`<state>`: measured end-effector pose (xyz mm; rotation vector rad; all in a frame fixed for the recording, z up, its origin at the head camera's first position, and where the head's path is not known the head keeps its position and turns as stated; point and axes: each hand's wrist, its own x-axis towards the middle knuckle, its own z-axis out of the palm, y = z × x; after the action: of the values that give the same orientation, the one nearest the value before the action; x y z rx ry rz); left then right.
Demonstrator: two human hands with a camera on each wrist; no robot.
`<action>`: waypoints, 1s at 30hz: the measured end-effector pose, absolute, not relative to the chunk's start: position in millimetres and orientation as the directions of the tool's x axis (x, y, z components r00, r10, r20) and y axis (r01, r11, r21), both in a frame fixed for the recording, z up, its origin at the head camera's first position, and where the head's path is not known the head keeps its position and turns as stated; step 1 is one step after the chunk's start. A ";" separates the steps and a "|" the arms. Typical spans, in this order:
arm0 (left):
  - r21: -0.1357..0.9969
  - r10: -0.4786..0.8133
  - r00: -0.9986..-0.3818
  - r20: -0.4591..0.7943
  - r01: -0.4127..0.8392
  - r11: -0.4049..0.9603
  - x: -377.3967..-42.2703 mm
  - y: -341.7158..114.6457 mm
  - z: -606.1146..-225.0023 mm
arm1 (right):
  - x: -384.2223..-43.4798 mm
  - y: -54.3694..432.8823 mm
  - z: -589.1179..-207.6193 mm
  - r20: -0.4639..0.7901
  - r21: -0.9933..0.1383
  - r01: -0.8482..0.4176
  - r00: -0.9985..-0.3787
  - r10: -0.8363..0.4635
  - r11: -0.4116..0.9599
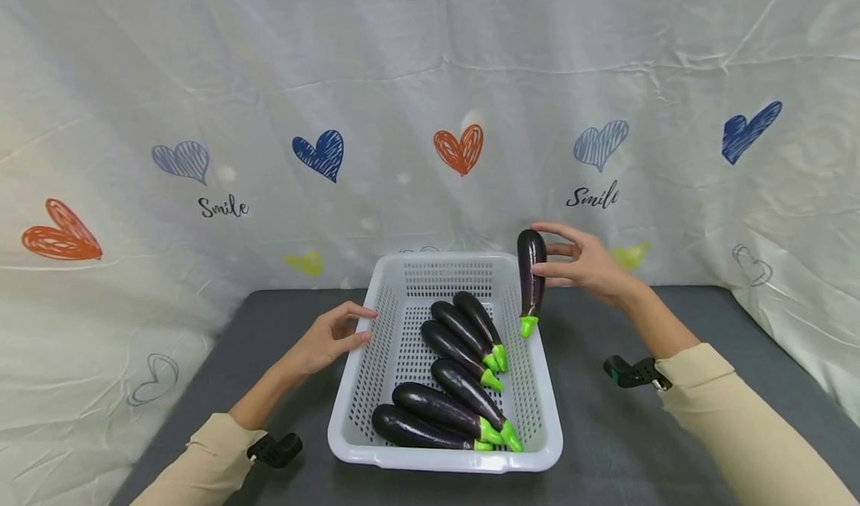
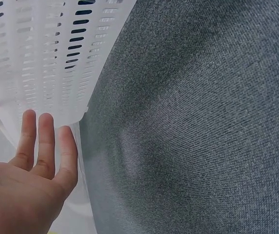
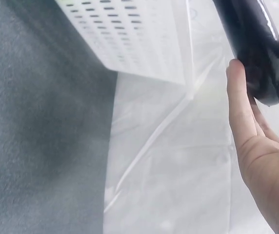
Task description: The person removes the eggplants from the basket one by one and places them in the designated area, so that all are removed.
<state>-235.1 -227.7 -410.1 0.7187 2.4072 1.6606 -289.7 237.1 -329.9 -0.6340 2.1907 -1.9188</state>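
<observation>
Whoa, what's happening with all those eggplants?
Someone is holding one eggplant in their right hand, by the right side of a white basket, with its green end pointing down. Their left hand is at the basket's left rim. Six more eggplants lie inside the basket, on a dark tabletop.

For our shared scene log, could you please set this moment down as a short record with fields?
Container: white perforated plastic basket on a dark grey tabletop
Contents: six eggplants, green stem ends toward the lower right in the head view
Right hand: holds a seventh eggplant at the basket's right side, stem end down
Left hand: at the basket's left rim
Backdrop: white cloth printed with hearts and "Smile"
</observation>
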 end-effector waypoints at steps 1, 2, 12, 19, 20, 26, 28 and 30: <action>0.909 0.452 -0.878 0.160 0.310 0.280 -235.1 -227.8 -410.1 | -289.3 238.9 -330.1 0.151 -0.974 -0.206 -0.897 -0.415 0.091; 0.910 0.452 -0.878 0.161 0.309 0.276 -235.1 -228.0 -410.1 | -289.0 240.8 -330.2 0.147 -0.974 -0.203 -0.898 -0.415 0.096; 0.917 0.453 -0.879 0.147 0.293 0.271 -235.9 -228.3 -410.8 | -285.9 263.6 -333.0 0.128 -0.970 -0.199 -0.906 -0.402 0.140; 0.918 0.453 -0.879 0.146 0.291 0.269 -237.1 -228.2 -412.6 | -283.5 281.5 -339.6 0.122 -0.968 -0.194 -0.917 -0.380 0.159; 0.918 0.454 -0.879 0.147 0.292 0.268 -237.2 -228.2 -412.7 | -283.3 283.8 -340.8 0.120 -0.969 -0.192 -0.918 -0.379 0.158; 0.921 0.455 -0.879 0.144 0.287 0.264 -237.5 -228.6 -413.2 | -283.4 295.2 -350.9 0.095 -0.972 -0.167 -0.924 -0.370 0.166; 0.920 0.453 -0.880 0.143 0.286 0.267 -237.4 -228.8 -413.2 | -283.7 298.3 -355.4 0.080 -0.974 -0.150 -0.927 -0.366 0.167; 0.919 0.452 -0.881 0.142 0.287 0.270 -237.2 -228.8 -413.1 | -284.6 301.1 -360.6 0.067 -0.976 -0.137 -0.928 -0.366 0.169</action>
<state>-237.2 -228.8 -413.1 0.6987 2.3808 1.6736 -284.6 301.1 -360.6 -0.4919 2.2544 -1.8499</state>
